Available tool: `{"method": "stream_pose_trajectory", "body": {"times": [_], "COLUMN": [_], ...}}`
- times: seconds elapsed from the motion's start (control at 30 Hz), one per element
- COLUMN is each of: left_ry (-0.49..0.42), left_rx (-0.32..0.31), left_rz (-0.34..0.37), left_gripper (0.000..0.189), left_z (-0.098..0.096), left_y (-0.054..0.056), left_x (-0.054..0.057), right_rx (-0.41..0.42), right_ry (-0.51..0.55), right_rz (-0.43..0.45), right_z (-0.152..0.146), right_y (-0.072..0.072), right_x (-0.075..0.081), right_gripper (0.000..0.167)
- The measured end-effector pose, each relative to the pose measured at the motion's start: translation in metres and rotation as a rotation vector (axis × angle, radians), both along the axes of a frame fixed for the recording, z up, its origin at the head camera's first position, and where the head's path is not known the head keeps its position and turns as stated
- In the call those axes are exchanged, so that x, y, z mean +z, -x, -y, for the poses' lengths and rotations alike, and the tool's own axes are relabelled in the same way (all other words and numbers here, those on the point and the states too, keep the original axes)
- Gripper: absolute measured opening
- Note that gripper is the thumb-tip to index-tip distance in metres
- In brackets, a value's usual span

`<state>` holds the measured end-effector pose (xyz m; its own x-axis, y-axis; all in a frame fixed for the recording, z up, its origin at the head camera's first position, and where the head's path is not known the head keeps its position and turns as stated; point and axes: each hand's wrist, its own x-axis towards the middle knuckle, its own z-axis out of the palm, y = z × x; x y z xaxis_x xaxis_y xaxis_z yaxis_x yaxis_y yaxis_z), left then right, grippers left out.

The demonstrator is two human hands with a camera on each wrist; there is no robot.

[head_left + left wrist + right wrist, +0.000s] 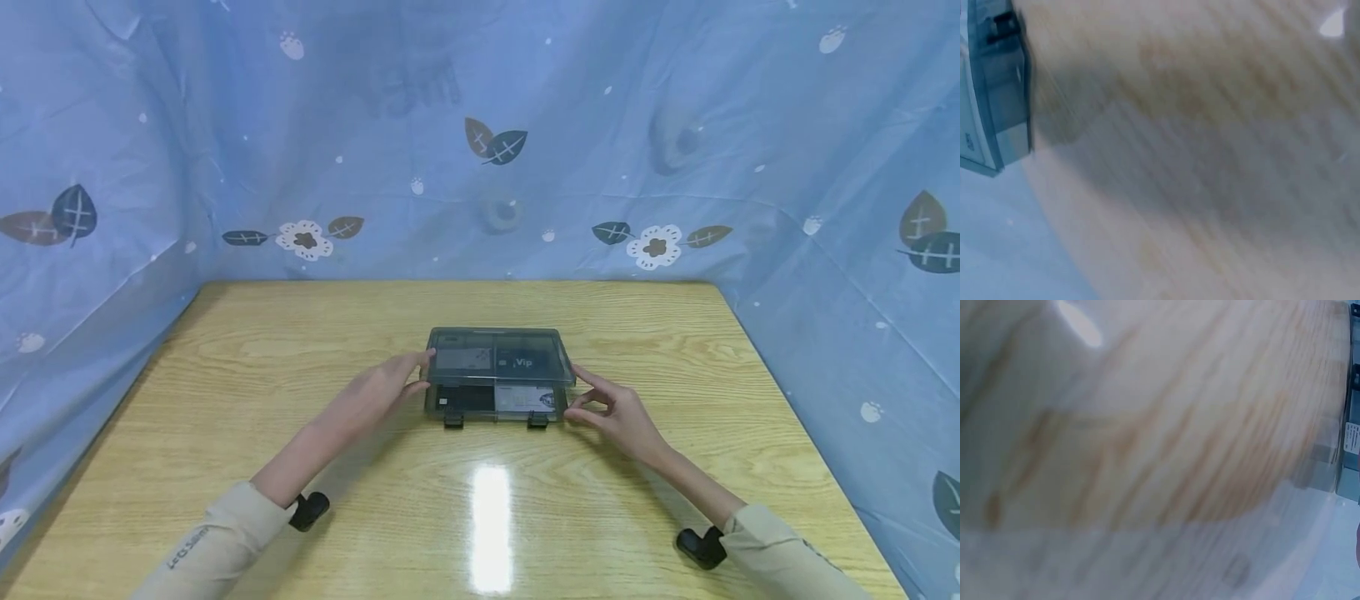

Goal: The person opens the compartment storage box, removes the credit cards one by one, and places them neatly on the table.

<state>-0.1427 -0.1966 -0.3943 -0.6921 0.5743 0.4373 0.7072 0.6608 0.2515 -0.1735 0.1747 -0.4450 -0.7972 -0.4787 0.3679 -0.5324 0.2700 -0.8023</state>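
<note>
A smoky see-through plastic box point(495, 416) lies on the table with its lid point(498, 333) tilted up at the front. Inside are several cards, among them a dark one marked "Vip" point(523, 362) and a white one point(517, 397). Two black latches point(453, 419) stick out along the front. At the box's left side, my left hand point(382, 385) holds it between fingers and thumb. My right hand point(621, 417) grips the opposite side, index finger at the lid's edge and thumb by the front corner. The left wrist view catches one box end point(1007, 94).
The wooden table point(315, 333) runs around the box, with a bright light reflection in front of it. Blue patterned cloth point(420, 108) hangs behind and along both sides. Each wrist carries a black device point(309, 510) near the sleeve.
</note>
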Motion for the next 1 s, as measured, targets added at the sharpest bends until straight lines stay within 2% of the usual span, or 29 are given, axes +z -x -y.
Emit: {"method": "stream_pose_trajectory", "body": {"times": [0.07,0.1,0.13,0.2,0.27,0.33,0.4,0.43,0.47,0.53,0.63,0.7,0.83,0.9,1.0], "left_ry": [-0.003,-0.010,-0.037,-0.084,-0.069,-0.054,-0.001,0.006,-0.012,-0.070,-0.163,-0.227,-0.345,-0.389,-0.406], "left_rx": [-0.006,-0.015,0.009,0.073,0.070,0.045,-0.028,-0.057,-0.059,-0.048,-0.008,0.025,0.077,0.089,0.120], "left_rz": [-0.036,-0.032,0.038,0.188,0.198,0.146,-0.034,-0.119,-0.151,-0.156,-0.103,-0.018,0.153,0.197,0.214], "left_gripper": [0.024,0.016,0.017,0.036,0.044,0.037,0.028,0.029,0.032,0.030,0.023,0.027,0.051,0.064,0.080], "left_z": [0.000,0.000,0.000,-0.001,-0.001,0.000,0.002,0.002,0.002,0.001,0.000,-0.002,-0.006,-0.008,-0.010], "left_y": [0.004,0.007,0.008,0.011,0.016,0.023,0.033,0.039,0.044,0.054,0.070,0.078,0.093,0.099,0.107], "left_x": [0.002,0.003,0.005,0.011,0.016,0.019,0.021,0.021,0.022,0.024,0.023,0.021,0.011,0.003,-0.008], "right_rx": [0.002,0.009,0.020,0.038,0.049,0.049,0.050,0.051,0.053,0.060,0.067,0.068,0.066,0.069,0.081], "right_ry": [-0.018,-0.028,-0.035,-0.059,-0.081,-0.100,-0.111,-0.114,-0.114,-0.111,-0.102,-0.098,-0.099,-0.105,-0.127], "right_rz": [-0.007,-0.017,-0.031,-0.071,-0.095,-0.118,-0.119,-0.120,-0.121,-0.120,-0.124,-0.132,-0.140,-0.152,-0.219], "right_z": [0.000,0.000,0.000,0.000,-0.001,-0.002,-0.002,-0.003,-0.003,-0.003,-0.004,-0.004,-0.005,-0.005,-0.004], "right_y": [0.001,0.001,0.002,0.003,0.004,0.004,0.004,0.004,0.004,0.004,0.004,0.004,0.004,0.004,0.007], "right_x": [-0.001,-0.002,-0.003,-0.005,-0.006,-0.006,-0.005,-0.005,-0.004,-0.005,-0.006,-0.007,-0.008,-0.008,-0.007], "right_gripper": [0.061,0.057,0.053,0.044,0.039,0.035,0.035,0.035,0.035,0.035,0.034,0.034,0.034,0.034,0.033]}}
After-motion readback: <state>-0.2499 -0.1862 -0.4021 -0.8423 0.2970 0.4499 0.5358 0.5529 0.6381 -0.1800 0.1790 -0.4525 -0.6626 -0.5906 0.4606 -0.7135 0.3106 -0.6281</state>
